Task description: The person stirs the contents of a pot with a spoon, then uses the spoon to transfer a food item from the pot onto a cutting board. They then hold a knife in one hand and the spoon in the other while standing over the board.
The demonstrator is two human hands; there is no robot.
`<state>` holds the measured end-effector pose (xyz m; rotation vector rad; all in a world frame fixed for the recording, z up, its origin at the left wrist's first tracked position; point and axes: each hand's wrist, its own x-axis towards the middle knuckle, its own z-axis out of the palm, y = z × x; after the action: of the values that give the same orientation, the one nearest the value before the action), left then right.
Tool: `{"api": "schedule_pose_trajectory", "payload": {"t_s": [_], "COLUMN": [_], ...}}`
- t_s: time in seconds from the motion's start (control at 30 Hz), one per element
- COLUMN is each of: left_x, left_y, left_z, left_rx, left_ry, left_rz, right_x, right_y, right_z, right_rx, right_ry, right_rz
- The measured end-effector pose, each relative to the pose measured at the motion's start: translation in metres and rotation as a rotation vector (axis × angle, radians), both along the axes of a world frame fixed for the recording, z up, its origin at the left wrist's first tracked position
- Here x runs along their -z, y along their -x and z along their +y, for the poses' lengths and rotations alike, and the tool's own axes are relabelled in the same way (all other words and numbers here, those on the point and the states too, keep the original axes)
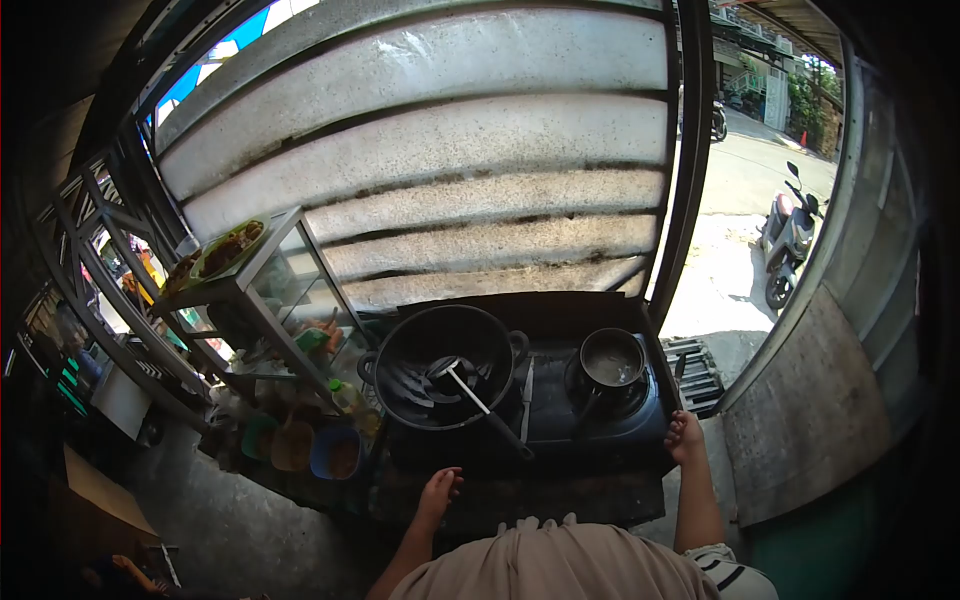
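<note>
My left hand [441, 490] is just in front of the stove's near edge, fingers curled in, with nothing visible in them. My right hand [685, 437] is closed by the stove's right front corner; a thin dark piece stands just above it, and I cannot make out whether the fingers hold it. A black wok [400, 350] rests on the left of the stove [550, 425]. Inside leans a ladle [468, 388], its dark handle end hanging over the rim. A knife [527, 395] lies beside the wok. On the right burner sits a small pot [612, 360] containing liquid.
A glass display case [290, 270] stands left, with a green plate of food [230, 250] on top. Below are a bottle [345, 395] and several bowls, one blue [337, 452]. A slatted metal shutter [480, 140] rises behind the stove. A scooter [790, 240] is outside at right.
</note>
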<state>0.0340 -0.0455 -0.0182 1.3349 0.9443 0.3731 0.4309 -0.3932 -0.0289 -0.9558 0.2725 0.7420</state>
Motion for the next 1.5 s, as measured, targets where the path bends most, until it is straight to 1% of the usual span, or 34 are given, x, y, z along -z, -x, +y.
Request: {"api": "schedule_pose_trajectory", "payload": {"t_s": [0.07, 0.1, 0.17, 0.2, 0.23, 0.3, 0.33, 0.37, 0.47, 0.53, 0.57, 0.63, 0.67, 0.7, 0.77, 0.8, 0.83, 0.9, 0.93, 1.0, 1.07, 1.1, 1.17, 1.23, 1.3, 1.37, 1.43, 1.47, 1.5], "left_x": [-0.006, -0.01, -0.021, -0.024, -0.026, -0.027, -0.029, -0.045, -0.032, -0.027, -0.026, -0.03, -0.035, -0.031, -0.022, -0.039, -0.033, -0.022, -0.019, -0.018, -0.024, -0.032, -0.047, -0.059, -0.052, -0.084, -0.138, -0.156, -0.171], "left_y": [-0.02, -0.031, -0.05, -0.057, -0.065, -0.08, -0.088, -0.094, -0.106, -0.114, -0.117, -0.129, -0.136, -0.14, -0.148, -0.15, -0.15, -0.145, -0.138, -0.118, -0.099, -0.089, -0.065, -0.045, -0.019, 0.002, 0.012, 0.016, 0.021], "left_z": [-0.012, -0.019, -0.033, -0.035, -0.037, -0.04, -0.037, -0.041, -0.031, -0.03, -0.032, -0.039, -0.044, -0.043, -0.039, -0.045, -0.044, -0.038, -0.036, -0.028, -0.02, -0.017, -0.008, 0.008, 0.038, 0.051, 0.056, 0.061, 0.067], "left_rx": [0.233, 0.249, 0.346, 0.353, 0.367, 0.227, 0.208, 0.132, 0.084, 0.138, 0.121, 0.063, -0.028, -0.037, 0.081, 0.002, -0.004, -0.228, -0.238, -0.218, -0.195, -0.204, -0.172, -0.117, -0.007, 0.018, 0.137, 0.136, 0.209], "left_ry": [-0.019, -0.018, 0.186, 0.366, 0.371, 0.866, 1.003, 1.038, 1.081, 0.986, 0.987, 0.987, 1.053, 1.057, 1.031, 0.961, 0.965, 0.887, 0.891, 0.78, 0.657, 0.654, 0.556, 0.308, -0.201, -0.824, -0.829, -0.829, -0.908], "left_rz": [0.037, 0.037, 0.017, -0.099, -0.095, -0.431, -0.484, -0.476, -0.461, -0.358, -0.362, -0.19, -0.157, -0.158, -0.518, -0.509, -0.507, -0.54, -0.54, -0.52, -0.449, -0.445, -0.347, -0.161, 0.1, 0.364, 0.57, 0.574, 0.69], "right_x": [0.003, 0.003, 0.001, 0.001, 0.002, 0.002, -0.004, -0.007, -0.008, -0.004, 0.0, 0.005, 0.007, 0.006, 0.004, 0.001, 0.001, 0.0, -0.001, 0.0, 0.002, 0.002, 0.007, 0.008, 0.005, 0.003, 0.004, 0.0, -0.003], "right_y": [0.004, 0.005, 0.009, 0.01, 0.011, 0.013, 0.017, 0.02, 0.024, 0.026, 0.027, 0.027, 0.026, 0.027, 0.025, 0.023, 0.02, 0.015, 0.014, 0.012, 0.011, 0.011, 0.011, 0.008, 0.008, 0.006, 0.0, -0.001, -0.001], "right_z": [-0.018, -0.027, -0.042, -0.05, -0.058, -0.074, -0.079, -0.086, -0.096, -0.101, -0.104, -0.105, -0.106, -0.105, -0.1, -0.098, -0.096, -0.092, -0.09, -0.084, -0.077, -0.074, -0.068, -0.061, -0.055, -0.049, -0.044, -0.041, -0.039], "right_rx": [0.043, 0.071, 0.125, 0.16, 0.175, 0.199, 0.216, 0.205, 0.269, 0.249, 0.253, 0.238, 0.242, 0.247, 0.234, 0.226, 0.223, 0.182, 0.169, 0.139, 0.112, 0.103, 0.088, 0.037, 0.017, -0.002, -0.034, -0.048, -0.062], "right_ry": [0.005, 0.008, 0.02, 0.034, 0.038, 0.036, 0.046, 0.069, 0.098, 0.105, 0.109, 0.112, 0.116, 0.118, 0.118, 0.115, 0.121, 0.109, 0.123, 0.13, 0.13, 0.141, 0.154, 0.129, 0.133, 0.138, 0.116, 0.126, 0.134], "right_rz": [0.019, 0.033, 0.039, 0.045, 0.047, 0.048, 0.042, 0.051, 0.033, 0.028, 0.025, 0.027, 0.031, 0.036, 0.029, 0.019, 0.023, -0.018, -0.025, -0.028, -0.028, -0.024, -0.009, -0.025, -0.025, -0.039, -0.041, -0.061, -0.082]}}
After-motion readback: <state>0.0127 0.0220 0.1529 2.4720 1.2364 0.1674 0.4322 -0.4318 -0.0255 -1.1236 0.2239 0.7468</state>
